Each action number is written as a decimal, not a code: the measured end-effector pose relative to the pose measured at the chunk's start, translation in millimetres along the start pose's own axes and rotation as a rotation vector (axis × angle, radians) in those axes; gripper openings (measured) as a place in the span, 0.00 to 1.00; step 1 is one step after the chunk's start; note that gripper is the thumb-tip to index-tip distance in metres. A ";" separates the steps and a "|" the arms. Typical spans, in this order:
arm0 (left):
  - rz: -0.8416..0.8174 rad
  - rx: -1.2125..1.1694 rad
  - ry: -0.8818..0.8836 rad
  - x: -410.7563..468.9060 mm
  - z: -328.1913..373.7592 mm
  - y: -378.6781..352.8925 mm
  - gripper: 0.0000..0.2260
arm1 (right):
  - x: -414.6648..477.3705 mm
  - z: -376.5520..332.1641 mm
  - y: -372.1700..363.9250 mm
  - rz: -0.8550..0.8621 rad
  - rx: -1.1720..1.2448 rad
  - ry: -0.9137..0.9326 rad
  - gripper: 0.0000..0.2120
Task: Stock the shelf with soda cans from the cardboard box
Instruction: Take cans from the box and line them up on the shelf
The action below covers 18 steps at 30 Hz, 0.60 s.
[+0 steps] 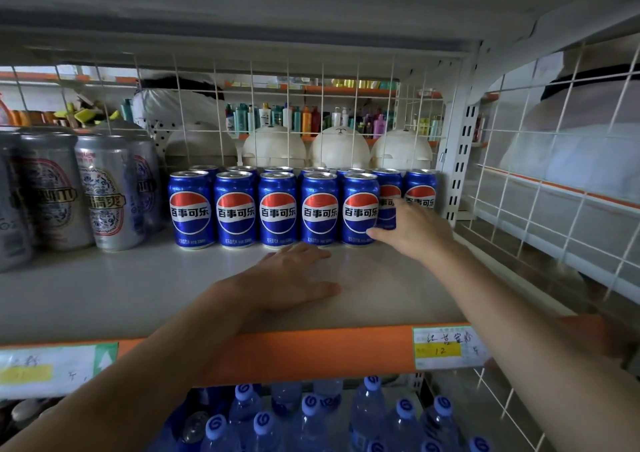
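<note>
- Cans, head view: two rows of blue soda cans (278, 209) stand upright at the back of the shelf (138, 285). There are five across the front, labels facing you, packed side by side.
- Your right hand (415, 233) looks wrapped round the lower half of the end can (387, 188), thumb in front and fingers on its right side. The thumb tip sits just beside the fifth front can. One more blue can (420, 192) stands to the right, near the white post (459, 161).
- Your left hand (291, 275) lies flat on the shelf board, palm down, fingers straight, holding nothing.
- The cardboard box isn't in shot, so no idea how many are left.
- Handling, my guess: full cans are heavyish, rigid while sealed, smooth and a bit slick, and they dent if knocked. Grab round the middle of the body, not the rim. Set each one down flat so it doesn't rock into its neighbours.
- Edges: wire mesh (554, 209) closes off the back and the right side, so nothing gets pushed through. Silver beer cans (104, 192) hem in the left.
- Room: lots of open board in front of the rows, up to the orange front lip (311, 351), so I'd say another row fits easily. Water bottles (311, 413) sit on the level below, so don't fumble a can over that lip.
</note>
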<state>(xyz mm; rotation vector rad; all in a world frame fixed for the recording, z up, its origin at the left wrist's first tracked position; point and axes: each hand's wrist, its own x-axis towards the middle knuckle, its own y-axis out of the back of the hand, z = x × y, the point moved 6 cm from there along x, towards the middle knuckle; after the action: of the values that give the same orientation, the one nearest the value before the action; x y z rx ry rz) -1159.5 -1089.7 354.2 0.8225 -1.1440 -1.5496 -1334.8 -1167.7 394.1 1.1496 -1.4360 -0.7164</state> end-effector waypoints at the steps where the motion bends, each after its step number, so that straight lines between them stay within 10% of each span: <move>1: 0.015 -0.007 -0.010 0.2 0.6 0.9 0.29 | -6.2 0.3 3.5 0.018 -0.087 0.019 0.35; 18: 0.209 0.176 -0.376 16.2 104.7 2.7 0.41 | -124.1 65.5 55.8 0.178 -0.301 0.017 0.33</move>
<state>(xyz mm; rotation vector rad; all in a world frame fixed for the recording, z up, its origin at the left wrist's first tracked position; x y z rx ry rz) -1258.1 -1077.6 391.0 0.5127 -1.6043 -1.4786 -1422.2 -1044.8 384.3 0.7844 -1.3435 -0.7645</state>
